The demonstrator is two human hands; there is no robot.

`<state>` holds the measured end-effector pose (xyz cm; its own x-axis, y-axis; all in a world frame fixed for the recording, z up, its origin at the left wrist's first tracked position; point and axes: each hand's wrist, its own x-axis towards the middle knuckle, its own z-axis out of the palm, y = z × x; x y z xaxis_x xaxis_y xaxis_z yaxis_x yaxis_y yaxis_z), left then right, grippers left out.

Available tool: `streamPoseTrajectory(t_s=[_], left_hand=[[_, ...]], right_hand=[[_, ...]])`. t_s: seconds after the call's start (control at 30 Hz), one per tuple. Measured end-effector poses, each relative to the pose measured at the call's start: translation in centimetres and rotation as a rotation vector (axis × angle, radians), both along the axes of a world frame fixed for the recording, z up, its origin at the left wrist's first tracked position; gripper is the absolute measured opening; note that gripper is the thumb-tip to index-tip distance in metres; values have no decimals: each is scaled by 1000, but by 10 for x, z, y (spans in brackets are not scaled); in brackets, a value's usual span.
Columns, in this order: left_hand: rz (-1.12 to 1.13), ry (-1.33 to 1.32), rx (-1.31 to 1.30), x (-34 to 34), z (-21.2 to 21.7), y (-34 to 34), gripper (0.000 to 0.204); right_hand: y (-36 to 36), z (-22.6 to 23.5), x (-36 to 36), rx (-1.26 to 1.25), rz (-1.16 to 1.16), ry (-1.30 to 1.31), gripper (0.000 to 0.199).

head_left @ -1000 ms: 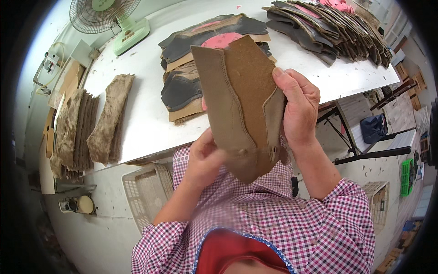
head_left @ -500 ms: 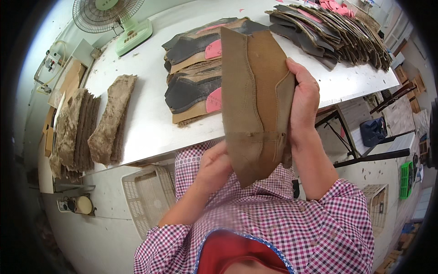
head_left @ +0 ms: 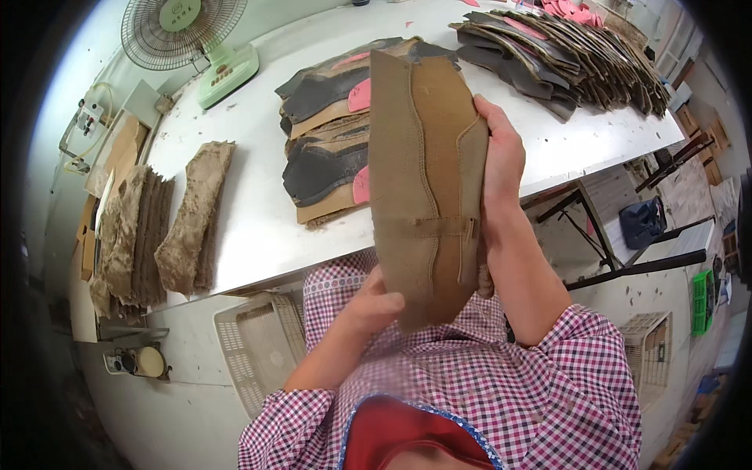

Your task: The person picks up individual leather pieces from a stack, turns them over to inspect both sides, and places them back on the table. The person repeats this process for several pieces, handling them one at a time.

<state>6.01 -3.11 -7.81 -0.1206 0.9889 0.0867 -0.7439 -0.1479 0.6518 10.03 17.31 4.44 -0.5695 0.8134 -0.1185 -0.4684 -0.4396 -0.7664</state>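
Upright in front of me is a brown stitched boot upper [head_left: 439,172], with a narrow strap sewn across its lower part. My right hand [head_left: 501,153] grips its right edge, thumb along the front and the other fingers hidden behind. At the lower left edge my left hand [head_left: 374,301] is closed on the piece, its thumb showing near the bottom corner. A bit of fleecy lining peeks out beside my right wrist. Behind the piece, on the white table [head_left: 258,235], lie stacked dark uppers [head_left: 325,168] with pink pieces on them, partly covered by what I hold.
Brown fleece linings [head_left: 196,215] lie stacked at the table's left end. A green fan [head_left: 223,70] stands at the back left. A large pile of uppers [head_left: 564,59] sits at the back right. Plastic baskets [head_left: 254,337] are on the floor below the table.
The boot upper has shifted slightly left and tilted a little in my hands. My left hand has slid lower along its edge, and the thumb now shows. The view has moved slightly.
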Motion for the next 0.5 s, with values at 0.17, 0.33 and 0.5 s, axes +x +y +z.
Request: streamPoseTrajectory(t_s=[0.17, 0.33, 0.5], left_hand=[[-55, 403, -167, 5, 23, -2, 68], [153, 323, -439, 19, 62, -9, 52], [369, 216, -462, 15, 74, -14, 44]], right_hand=[[7, -8, 0, 124, 65, -95, 44], [17, -68, 28, 202, 481, -199, 59], [-34, -106, 41, 574, 508, 115, 59]])
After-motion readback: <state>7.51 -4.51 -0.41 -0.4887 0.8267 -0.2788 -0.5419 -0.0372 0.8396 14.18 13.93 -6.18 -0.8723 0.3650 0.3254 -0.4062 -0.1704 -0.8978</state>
